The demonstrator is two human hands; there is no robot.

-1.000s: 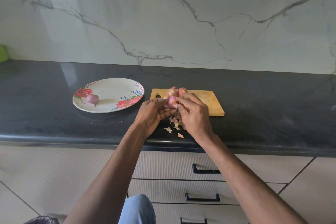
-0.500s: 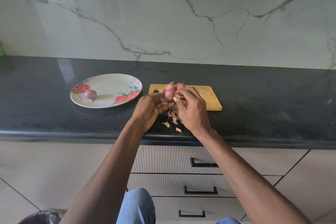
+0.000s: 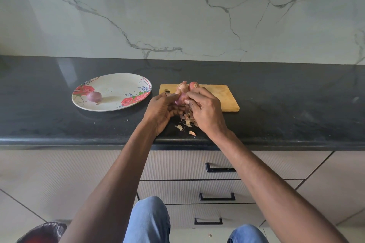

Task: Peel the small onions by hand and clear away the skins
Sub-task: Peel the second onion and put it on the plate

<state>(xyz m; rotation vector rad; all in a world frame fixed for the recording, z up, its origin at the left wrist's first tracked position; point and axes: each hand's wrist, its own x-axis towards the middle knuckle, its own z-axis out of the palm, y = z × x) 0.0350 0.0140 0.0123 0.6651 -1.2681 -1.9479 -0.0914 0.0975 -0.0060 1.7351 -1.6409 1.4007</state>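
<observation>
The dark tabletop (image 3: pixel 276 104) carries a wooden cutting board (image 3: pixel 221 96). Just before the board, the left hand (image 3: pixel 160 110) holds a small onion (image 3: pixel 180 99) while the right hand (image 3: pixel 205 110) pinches its skin. Loose skins (image 3: pixel 186 122) lie near the tabletop edge and could fall to the floor.

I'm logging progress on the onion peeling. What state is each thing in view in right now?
Onion in hands: partly peeled, held between both hands.
Left hand: grips the onion.
Right hand: pinches at its skin.
Onion on plate: peeled, lying on the floral plate.
Two onions on board: unpeeled, on the cutting board.
Skins: loose pile on the counter, not cleared.
Drawers: closed.
</observation>
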